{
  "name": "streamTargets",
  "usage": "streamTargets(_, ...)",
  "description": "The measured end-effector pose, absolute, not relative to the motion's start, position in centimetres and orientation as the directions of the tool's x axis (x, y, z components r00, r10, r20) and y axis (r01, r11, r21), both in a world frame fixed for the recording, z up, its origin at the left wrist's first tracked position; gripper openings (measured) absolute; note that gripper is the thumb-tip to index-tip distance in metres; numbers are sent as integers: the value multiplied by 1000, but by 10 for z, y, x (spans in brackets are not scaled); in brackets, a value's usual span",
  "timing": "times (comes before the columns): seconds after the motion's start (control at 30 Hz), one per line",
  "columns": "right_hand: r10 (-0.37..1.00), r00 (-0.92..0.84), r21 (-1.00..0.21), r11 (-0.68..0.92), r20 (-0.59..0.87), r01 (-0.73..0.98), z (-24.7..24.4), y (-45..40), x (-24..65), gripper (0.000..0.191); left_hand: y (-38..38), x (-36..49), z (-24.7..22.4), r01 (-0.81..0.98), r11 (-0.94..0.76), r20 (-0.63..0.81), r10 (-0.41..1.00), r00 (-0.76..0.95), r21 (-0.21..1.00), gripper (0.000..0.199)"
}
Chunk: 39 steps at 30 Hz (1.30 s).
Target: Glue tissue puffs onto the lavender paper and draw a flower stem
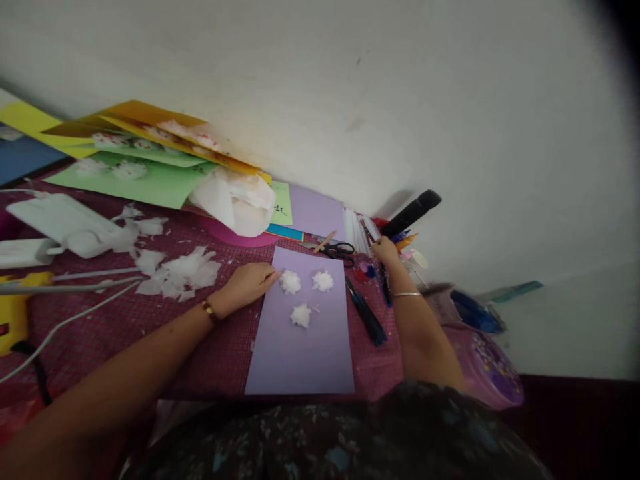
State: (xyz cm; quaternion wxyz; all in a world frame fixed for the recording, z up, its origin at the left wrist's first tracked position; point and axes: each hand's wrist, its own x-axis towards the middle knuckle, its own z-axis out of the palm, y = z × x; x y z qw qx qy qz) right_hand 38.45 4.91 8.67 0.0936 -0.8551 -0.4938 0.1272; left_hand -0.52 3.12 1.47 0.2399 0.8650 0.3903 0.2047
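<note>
A purple sheet of paper [310, 360] lies on the table in front of me, bearing three white fluffy paper puffs: one upper left [290, 282], one upper right [323, 281] and one lower middle [301, 315]. My left hand [250, 288] rests at the sheet's upper left edge, fingers stretched toward the nearest puff and holding nothing visible. Beyond the sheet's right side, my right hand [385, 251] is closed among the tools by the wall. A slim dark pen-like stick [367, 231] sticks out from its fingers; its kind is unclear.
Black-handled scissors [340, 251] and a pencil [326, 241] lie above the sheet, a dark blue cutter-like tool [367, 313] right of it. Torn white paper [183, 273], a white device [70, 223] and cables are leftward. Folded coloured cards [165, 180] lean against the wall.
</note>
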Motion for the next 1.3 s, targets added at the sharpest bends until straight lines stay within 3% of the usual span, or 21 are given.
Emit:
streamTargets(0.23,992,25,-691,-102,-120,715,93,-26,301,16,15,-8,36,531,-569,251,794,554,628,30)
streamTargets(0.37,980,-167,-843,-3,-110,538,96,-72,257,8,-7,-6,56,468,-580,287,779,557,667,63)
streamTargets(0.5,977,-185,-975,-60,-101,215,96,-98,242,18,-30,-8,70,490,-703,180,648,741,515,30)
streamTargets(0.6,976,-186,-982,-142,-117,-125,90,-111,240,36,-48,-12,71,550,-678,55,652,756,487,33)
streamTargets(0.67,968,-214,-956,-180,-130,-232,82,-120,237,40,-61,-13,68,546,-646,18,654,756,533,34)
streamTargets(0.83,936,-333,-974,-172,-115,-147,60,-150,217,28,-98,-7,59,472,-594,-23,606,795,651,30)
streamTargets(0.9,950,-290,-973,-171,-120,-155,51,-164,211,20,-112,-3,57,470,-601,-37,591,806,647,29)
streamTargets(1.0,988,-81,-941,-153,-134,-303,42,-179,211,19,-126,0,56,493,-607,-46,601,798,623,27)
streamTargets(1.13,978,138,-905,-88,-159,-417,40,-183,225,16,-129,-3,48,568,-543,-43,699,714,619,27)
streamTargets(1.3,957,230,-917,-75,-176,-392,44,-175,243,7,-132,-8,26,613,-535,104,796,596,581,29)
